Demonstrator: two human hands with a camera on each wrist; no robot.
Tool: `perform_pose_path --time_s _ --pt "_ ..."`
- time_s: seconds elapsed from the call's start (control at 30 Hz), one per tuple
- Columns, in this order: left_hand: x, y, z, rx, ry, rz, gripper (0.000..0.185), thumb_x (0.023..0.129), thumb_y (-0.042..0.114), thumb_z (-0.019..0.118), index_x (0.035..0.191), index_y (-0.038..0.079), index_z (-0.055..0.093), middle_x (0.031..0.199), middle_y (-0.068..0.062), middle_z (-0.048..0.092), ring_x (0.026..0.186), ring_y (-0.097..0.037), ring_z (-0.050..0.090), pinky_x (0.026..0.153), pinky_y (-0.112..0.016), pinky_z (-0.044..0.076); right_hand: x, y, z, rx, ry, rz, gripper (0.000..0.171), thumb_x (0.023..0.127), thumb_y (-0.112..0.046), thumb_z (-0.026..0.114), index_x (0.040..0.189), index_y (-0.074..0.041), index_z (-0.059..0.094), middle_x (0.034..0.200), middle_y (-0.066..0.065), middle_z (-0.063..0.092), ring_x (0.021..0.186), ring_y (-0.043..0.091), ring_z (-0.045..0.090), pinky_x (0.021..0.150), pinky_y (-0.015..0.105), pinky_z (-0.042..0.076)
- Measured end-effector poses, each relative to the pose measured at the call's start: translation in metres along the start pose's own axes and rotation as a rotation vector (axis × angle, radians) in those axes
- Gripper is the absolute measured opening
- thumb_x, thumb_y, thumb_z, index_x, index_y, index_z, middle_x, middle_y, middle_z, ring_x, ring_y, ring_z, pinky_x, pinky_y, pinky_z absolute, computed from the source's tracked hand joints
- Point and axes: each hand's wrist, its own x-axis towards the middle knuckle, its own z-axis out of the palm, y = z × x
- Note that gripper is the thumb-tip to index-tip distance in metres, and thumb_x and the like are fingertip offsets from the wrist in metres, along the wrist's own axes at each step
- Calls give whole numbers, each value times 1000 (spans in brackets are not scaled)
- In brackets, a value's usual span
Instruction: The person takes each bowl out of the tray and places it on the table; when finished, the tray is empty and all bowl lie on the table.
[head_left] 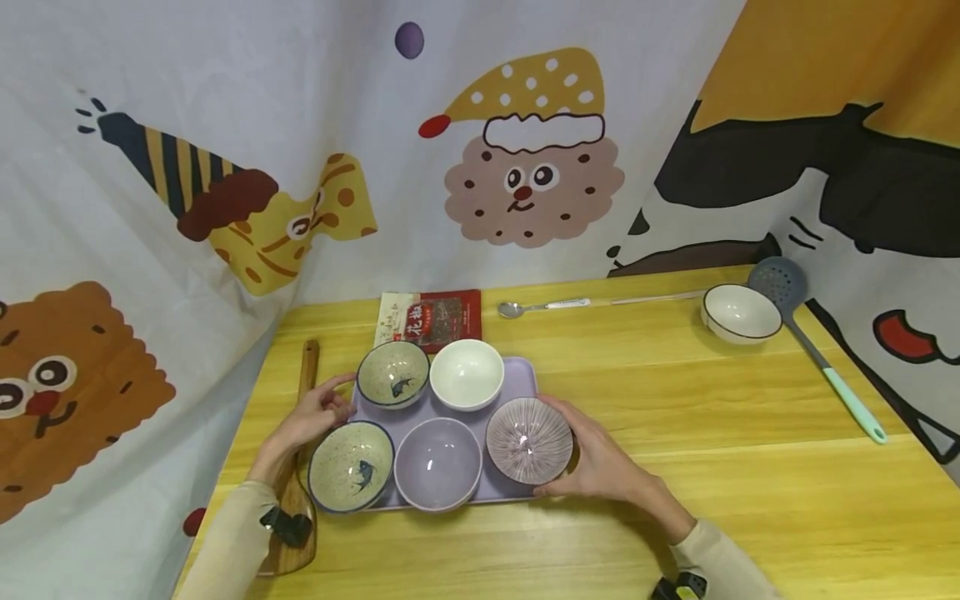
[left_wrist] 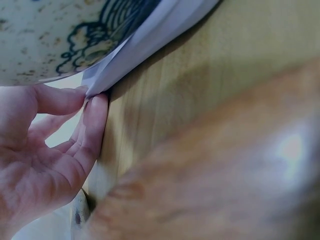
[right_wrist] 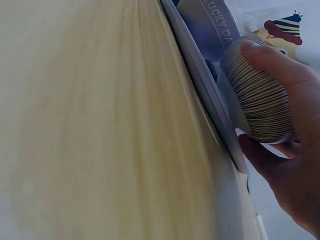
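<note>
It looks like a homely kitchen or dining corner — a yellow wood-grained bench (head_left: 645, 375) carries round glazed bowls (head_left: 528, 440) on a flat lilac tray (head_left: 519, 379), a red-and-cream spice packet (head_left: 450, 317) and a grey-and-mint slotted skimmer (head_left: 807, 342) — before a white cartoon-printed cloth hanging (head_left: 405, 125).

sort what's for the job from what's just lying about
Likely the job:
tray, held
striped bowl, held
white bowl
purple bowl
far fish bowl
near fish bowl

Likely lying about:
wooden spatula
seasoning packet
metal spoon
thin stick
dark-rimmed bowl
slotted ladle
</note>
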Motion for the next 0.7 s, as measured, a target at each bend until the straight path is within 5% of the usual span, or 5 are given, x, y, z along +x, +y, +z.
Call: perform_pose_path --time_s 0.23,0.57,0.7 --pt "1 -1 -1 25 5 -11 61 91 0 62 149 -5 42 87 -16 63 74 -13 58 65 -24 52 -2 3 -5 55 61 39 124 54 -36 101 157 -21 34 148 7 53 130 32 56 108 61 42" --pt "2 -1 -1 7 -1 -5 62 91 -1 62 149 -7 41 85 -16 64 71 -12 58 63 -25 52 -10 8 -23 34 166 100 124 53 -30 102 156 -11 35 147 12 53 128 33 57 106 60 44" --pt "2 -1 -2 7 -3 -17 62 91 -1 62 149 -5 41 86 -17 64 72 -14 59 64 -25 52 -17 14 -31 13 229 126 124 53 -24 102 156 -9 35 147 16 52 126 34 57 105 39 49"
